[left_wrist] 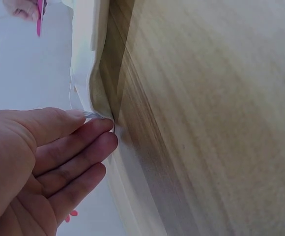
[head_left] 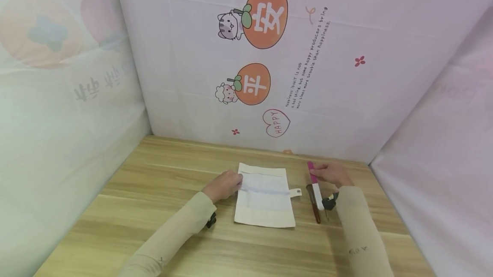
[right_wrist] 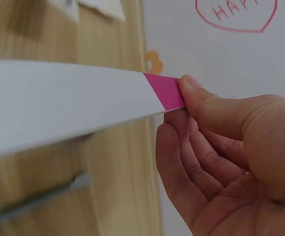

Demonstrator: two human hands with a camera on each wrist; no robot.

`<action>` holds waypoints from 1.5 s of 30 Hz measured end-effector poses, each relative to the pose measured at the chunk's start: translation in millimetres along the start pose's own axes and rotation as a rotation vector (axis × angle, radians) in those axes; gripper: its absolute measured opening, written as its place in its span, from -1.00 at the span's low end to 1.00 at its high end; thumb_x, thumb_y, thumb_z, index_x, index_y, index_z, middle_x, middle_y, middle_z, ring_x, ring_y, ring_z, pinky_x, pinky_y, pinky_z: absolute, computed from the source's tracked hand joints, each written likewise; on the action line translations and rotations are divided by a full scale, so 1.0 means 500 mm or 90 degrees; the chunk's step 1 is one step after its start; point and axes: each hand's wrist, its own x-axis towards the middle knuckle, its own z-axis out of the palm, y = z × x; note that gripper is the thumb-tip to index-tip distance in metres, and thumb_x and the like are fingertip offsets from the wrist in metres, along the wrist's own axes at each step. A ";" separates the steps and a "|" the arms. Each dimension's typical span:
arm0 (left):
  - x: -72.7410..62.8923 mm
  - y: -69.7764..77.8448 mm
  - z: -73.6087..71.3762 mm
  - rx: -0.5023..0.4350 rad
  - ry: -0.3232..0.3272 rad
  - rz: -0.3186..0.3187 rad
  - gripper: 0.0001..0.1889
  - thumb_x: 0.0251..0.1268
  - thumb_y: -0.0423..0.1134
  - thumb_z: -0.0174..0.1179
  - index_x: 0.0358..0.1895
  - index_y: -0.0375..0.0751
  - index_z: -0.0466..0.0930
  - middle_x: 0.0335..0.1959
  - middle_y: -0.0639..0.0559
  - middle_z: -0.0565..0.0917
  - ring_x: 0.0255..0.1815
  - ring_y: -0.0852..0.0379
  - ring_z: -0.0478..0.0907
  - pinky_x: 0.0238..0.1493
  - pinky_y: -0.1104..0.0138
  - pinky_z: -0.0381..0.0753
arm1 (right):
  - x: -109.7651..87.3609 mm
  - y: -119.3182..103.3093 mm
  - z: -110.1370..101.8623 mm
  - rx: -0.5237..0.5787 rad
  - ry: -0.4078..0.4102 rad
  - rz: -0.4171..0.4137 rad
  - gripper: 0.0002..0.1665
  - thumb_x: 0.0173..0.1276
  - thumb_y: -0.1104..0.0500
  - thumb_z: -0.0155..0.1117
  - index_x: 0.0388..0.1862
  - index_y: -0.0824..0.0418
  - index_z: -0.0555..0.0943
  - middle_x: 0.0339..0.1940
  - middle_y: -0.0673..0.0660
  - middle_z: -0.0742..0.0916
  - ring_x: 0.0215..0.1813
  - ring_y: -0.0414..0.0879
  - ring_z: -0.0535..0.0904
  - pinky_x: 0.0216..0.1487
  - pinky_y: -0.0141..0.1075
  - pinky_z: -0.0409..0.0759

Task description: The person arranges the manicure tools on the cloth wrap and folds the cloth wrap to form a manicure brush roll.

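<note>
A cream fabric pouch (head_left: 265, 219) lies spread flat on the table, its snap tab (head_left: 295, 192) pointing right. A thin, see-through layer appears to cover its middle. My left hand (head_left: 224, 185) pinches the pouch's left edge between thumb and fingers; the left wrist view shows the thin edge (left_wrist: 96, 116) there. To the right of the pouch, my right hand (head_left: 333, 173) pinches the pink end of a flat pink-and-white stick (head_left: 317, 195). In the right wrist view the stick's white part (right_wrist: 69, 101) stretches leftward from the thumb.
Beside the stick lies a slim tool with a brown handle (head_left: 316, 215). Another thin tool (head_left: 327, 215) shows partly, near the black wrist camera (head_left: 330, 202). Printed cloth walls (head_left: 185, 110) enclose the wooden table (head_left: 165, 170) at the back and both sides.
</note>
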 end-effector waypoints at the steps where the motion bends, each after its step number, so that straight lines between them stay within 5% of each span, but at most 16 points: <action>1: -0.001 -0.002 0.000 -0.004 -0.004 -0.004 -0.81 0.60 -0.37 0.12 -0.31 -0.20 0.59 -0.48 0.08 0.58 -0.49 0.25 0.44 -0.43 0.44 0.51 | 0.005 -0.013 0.005 0.008 -0.003 -0.003 -0.40 0.47 -0.12 0.41 0.27 0.29 0.68 0.14 0.36 0.79 0.17 0.25 0.71 0.31 0.19 0.56; 8: -0.007 -0.008 0.001 -0.032 -0.019 -0.028 -0.77 0.63 -0.36 0.07 -0.33 -0.15 0.54 -0.51 0.11 0.53 -0.53 0.26 0.42 -0.50 0.45 0.49 | 0.042 -0.111 0.055 0.051 0.001 -0.030 -0.49 0.43 0.03 0.48 0.18 0.35 0.72 -0.04 0.27 0.85 -0.10 -0.06 0.74 -0.07 -0.27 0.66; 16: -0.004 -0.006 -0.002 -0.007 -0.018 -0.026 -0.75 0.63 -0.35 0.06 -0.35 -0.17 0.55 -0.54 0.11 0.49 -0.54 0.25 0.38 -0.50 0.45 0.45 | 0.081 -0.215 0.107 0.129 -0.001 -0.040 -0.60 0.41 0.11 0.51 0.08 0.37 0.76 0.06 0.34 0.81 -0.09 -0.03 0.74 0.06 -0.17 0.76; 25: 0.004 -0.007 0.002 0.015 -0.012 -0.014 -0.74 0.61 -0.36 0.08 -0.38 -0.15 0.54 -0.56 0.13 0.48 -0.56 0.26 0.38 -0.49 0.45 0.49 | 0.106 -0.305 0.170 0.168 0.018 -0.051 -0.65 0.39 0.13 0.52 0.04 0.32 0.79 -0.07 0.26 0.86 -0.24 -0.15 0.69 -0.22 -0.43 0.63; 33: 0.006 -0.005 0.002 0.039 -0.012 -0.012 -0.77 0.60 -0.33 0.12 -0.35 -0.15 0.55 -0.54 0.12 0.49 -0.52 0.24 0.40 -0.43 0.44 0.51 | 0.136 -0.331 0.229 0.258 0.078 -0.098 -0.67 0.39 0.20 0.51 -0.01 0.43 0.77 -0.11 0.35 0.86 -0.35 -0.24 0.74 -0.22 -0.39 0.75; 39: 0.006 -0.005 0.003 0.063 -0.003 -0.002 -0.76 0.60 -0.32 0.13 -0.38 -0.15 0.54 -0.56 0.11 0.50 -0.51 0.21 0.41 -0.42 0.41 0.50 | 0.156 -0.332 0.271 0.332 0.171 -0.085 -0.70 0.37 0.19 0.53 -0.04 0.39 0.77 -0.10 0.33 0.86 -0.29 -0.17 0.79 -0.13 -0.29 0.77; 45: 0.007 -0.004 0.004 0.072 0.004 0.002 -0.79 0.60 -0.32 0.14 -0.34 -0.17 0.56 -0.53 0.08 0.54 -0.48 0.20 0.42 -0.39 0.40 0.50 | 0.164 -0.325 0.295 0.393 0.197 -0.070 -0.74 0.37 0.20 0.53 -0.06 0.35 0.78 -0.13 0.31 0.86 -0.33 -0.20 0.76 -0.23 -0.35 0.74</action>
